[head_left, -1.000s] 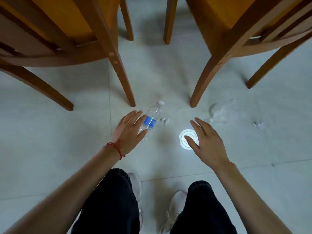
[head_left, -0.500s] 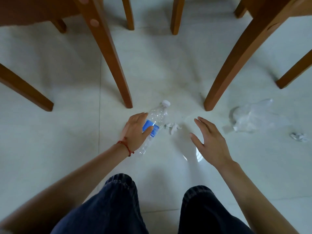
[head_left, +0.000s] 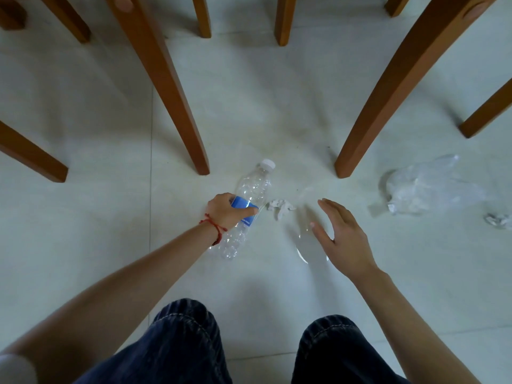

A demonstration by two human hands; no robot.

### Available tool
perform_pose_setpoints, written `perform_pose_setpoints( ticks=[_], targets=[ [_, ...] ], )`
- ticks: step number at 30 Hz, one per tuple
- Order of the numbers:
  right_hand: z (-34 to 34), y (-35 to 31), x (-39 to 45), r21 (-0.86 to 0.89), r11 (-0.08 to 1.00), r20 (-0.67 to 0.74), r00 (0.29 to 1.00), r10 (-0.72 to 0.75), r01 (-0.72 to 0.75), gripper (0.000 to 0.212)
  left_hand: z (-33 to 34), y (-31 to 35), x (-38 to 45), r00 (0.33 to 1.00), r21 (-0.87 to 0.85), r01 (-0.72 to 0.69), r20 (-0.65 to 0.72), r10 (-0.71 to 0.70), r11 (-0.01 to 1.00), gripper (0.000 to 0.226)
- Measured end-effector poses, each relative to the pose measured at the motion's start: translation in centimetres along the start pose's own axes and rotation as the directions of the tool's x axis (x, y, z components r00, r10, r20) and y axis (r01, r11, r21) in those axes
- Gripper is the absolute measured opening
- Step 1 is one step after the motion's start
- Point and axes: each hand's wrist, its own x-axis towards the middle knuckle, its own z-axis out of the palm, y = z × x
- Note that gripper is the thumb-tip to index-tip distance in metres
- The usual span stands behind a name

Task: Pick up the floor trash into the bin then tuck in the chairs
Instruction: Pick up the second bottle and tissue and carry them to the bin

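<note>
your left hand point(head_left: 225, 210) curls its fingers around the clear plastic bottle with blue label point(head_left: 250, 200); your right hand point(head_left: 342, 238) hovers, fingers loosely spread.

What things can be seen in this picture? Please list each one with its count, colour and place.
bottle: 1, clear with blue label and white cap, lying on the floor between the chair legs
paper scrap: 1, white, just right of the bottle
plastic bag: 1, clear, floor at right
crumpled wad: 1, whitish, right edge
chair legs: several, brown wood, top
floor: pale tiles
left hand: closed around the bottle, red string at wrist
right hand: open, above the floor
</note>
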Motion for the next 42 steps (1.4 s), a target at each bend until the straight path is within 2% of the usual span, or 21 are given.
perform_pose_setpoints(
  ticks=[3,6,9,11,20,23,27,28,30,33,39,42],
  targets=[
    [0.8,0.0,0.6,0.077,0.997,0.005,1.000,0.029,-0.029,0.047,-0.5,-0.1,0.0,0.997,-0.143,0.064,0.054,-0.057,0.988,0.034],
    [1.9,-0.4,1.8,0.192,0.981,-0.007,0.999,0.038,-0.036,0.046,-1.3,-0.2,-0.6,0.989,-0.344,0.138,0.106,-0.107,0.929,0.017],
    [2.9,-0.6,3.6,0.178,0.984,0.104,0.995,-0.006,-0.013,0.050,-2.3,-0.9,-1.4,0.972,-0.488,0.223,0.174,-0.156,0.844,0.011],
    [3.5,-0.5,4.9,0.132,0.990,0.192,0.979,-0.068,0.043,0.053,-3.0,-1.7,-1.8,0.965,-0.533,0.257,0.189,-0.182,0.806,0.015],
    [4.9,-1.9,7.0,0.000,0.970,0.332,0.915,-0.229,0.243,0.050,-3.8,-4.0,-2.6,0.958,-0.623,0.286,0.196,-0.208,0.728,0.013],
    [5.6,-1.6,7.1,0.012,0.982,0.297,0.937,-0.186,0.191,0.039,-3.8,-3.8,-2.7,0.962,-0.628,0.272,0.192,-0.194,0.729,0.011],
    [6.0,-1.7,6.7,0.240,0.970,0.161,0.987,-0.011,-0.028,0.024,-3.6,-3.7,-2.7,0.965,-0.640,0.260,0.206,-0.164,0.723,0.013],
    [6.0,-1.7,6.6,0.324,0.939,0.148,0.986,0.072,-0.117,0.021,-3.5,-3.8,-2.6,0.964,-0.640,0.263,0.211,-0.163,0.722,0.014],
    [5.9,-1.8,6.2,0.509,0.811,0.171,0.957,0.233,-0.289,0.015,-3.3,-3.8,-2.5,0.962,-0.635,0.267,0.215,-0.166,0.725,0.016],
    [5.4,-1.9,5.6,0.694,0.591,0.253,0.909,0.332,-0.410,0.006,-3.0,-3.6,-2.5,0.963,-0.618,0.262,0.216,-0.161,0.741,0.013],
    [3.0,-3.9,3.6,0.795,0.313,0.395,0.834,0.385,-0.520,0.011,-3.7,-2.3,-4.6,0.961,-0.568,0.271,0.208,-0.183,0.778,0.006],
    [0.8,-5.4,1.8,0.801,0.261,0.419,0.816,0.398,-0.538,0.010,-4.4,-1.4,-6.7,0.954,-0.530,0.286,0.238,-0.184,0.798,0.005]
  ],
)
